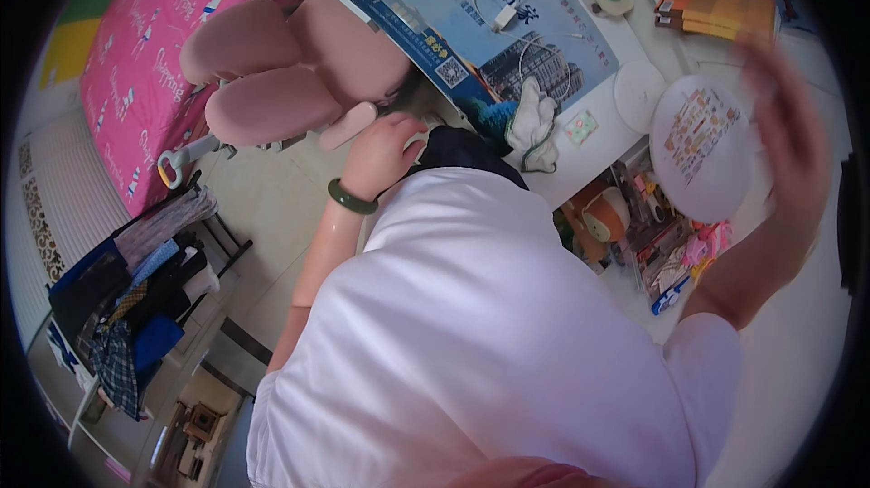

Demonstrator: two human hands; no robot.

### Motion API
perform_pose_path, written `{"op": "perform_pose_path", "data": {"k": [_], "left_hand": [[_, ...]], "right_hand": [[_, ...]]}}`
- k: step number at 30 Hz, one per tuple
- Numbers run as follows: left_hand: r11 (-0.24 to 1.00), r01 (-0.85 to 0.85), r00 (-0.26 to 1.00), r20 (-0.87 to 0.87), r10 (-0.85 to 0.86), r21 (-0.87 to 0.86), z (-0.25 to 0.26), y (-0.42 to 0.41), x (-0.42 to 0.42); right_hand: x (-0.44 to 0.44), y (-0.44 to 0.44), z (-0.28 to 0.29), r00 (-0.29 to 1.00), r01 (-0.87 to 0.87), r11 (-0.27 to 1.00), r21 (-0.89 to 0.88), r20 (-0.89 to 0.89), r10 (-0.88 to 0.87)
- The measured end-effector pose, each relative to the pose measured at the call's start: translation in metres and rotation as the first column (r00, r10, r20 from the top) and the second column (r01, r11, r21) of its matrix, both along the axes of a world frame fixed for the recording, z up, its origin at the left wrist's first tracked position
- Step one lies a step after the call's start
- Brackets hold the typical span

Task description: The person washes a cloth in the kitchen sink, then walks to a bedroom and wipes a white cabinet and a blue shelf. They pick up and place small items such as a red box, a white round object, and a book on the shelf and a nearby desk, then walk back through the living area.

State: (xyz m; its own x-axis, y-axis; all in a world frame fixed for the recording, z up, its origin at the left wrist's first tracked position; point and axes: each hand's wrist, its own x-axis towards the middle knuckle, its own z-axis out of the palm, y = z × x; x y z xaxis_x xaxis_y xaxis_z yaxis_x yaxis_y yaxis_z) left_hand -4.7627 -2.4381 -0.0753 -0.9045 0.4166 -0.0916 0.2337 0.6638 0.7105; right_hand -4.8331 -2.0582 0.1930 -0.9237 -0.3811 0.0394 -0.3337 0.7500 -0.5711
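My left hand (384, 151), with a dark green bangle (352, 197) on its wrist, is beside the dark cloth (462, 148) at my waist. Its fingers are loosely bent, the thumb stands apart, and nothing shows in its grasp. On the other side my right hand (785, 128) is raised and blurred by motion, fingers stretched out and no object visible in it. A white oval disc (703, 148) with small printed pictures is beside it; whether they touch cannot be told. Behind the disc is a white round piece (639, 97).
A pink cushioned chair (272, 94) stands by the desk (598, 155). On the desk lie a printed poster sheet (435, 5), a white cable (504, 15), a white cloth (533, 124) and orange boxes (714, 12). Clothes (136, 311) hang on a rack at left.
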Motion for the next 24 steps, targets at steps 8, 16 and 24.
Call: {"op": "perform_pose_path", "data": {"k": [8,16,24], "left_hand": [[0.979,0.204,0.977,0.059,-0.204,0.01,-0.004,0.012,0.01],[0.98,0.133,0.972,0.176,-0.159,0.151,-0.024,0.002,0.049],[0.587,-0.593,0.742,0.657,0.133,0.552,-0.019,-0.01,0.074]], "right_hand": [[0.103,-0.062,-0.35,0.935,0.328,0.922,0.206,-0.212,-0.285],[0.13,-0.083,-0.368,0.768,0.636,0.752,-0.174,0.043,-0.639],[0.153,-0.211,-0.275,0.968,0.243,0.722,-0.648,0.207,-0.14]]}}
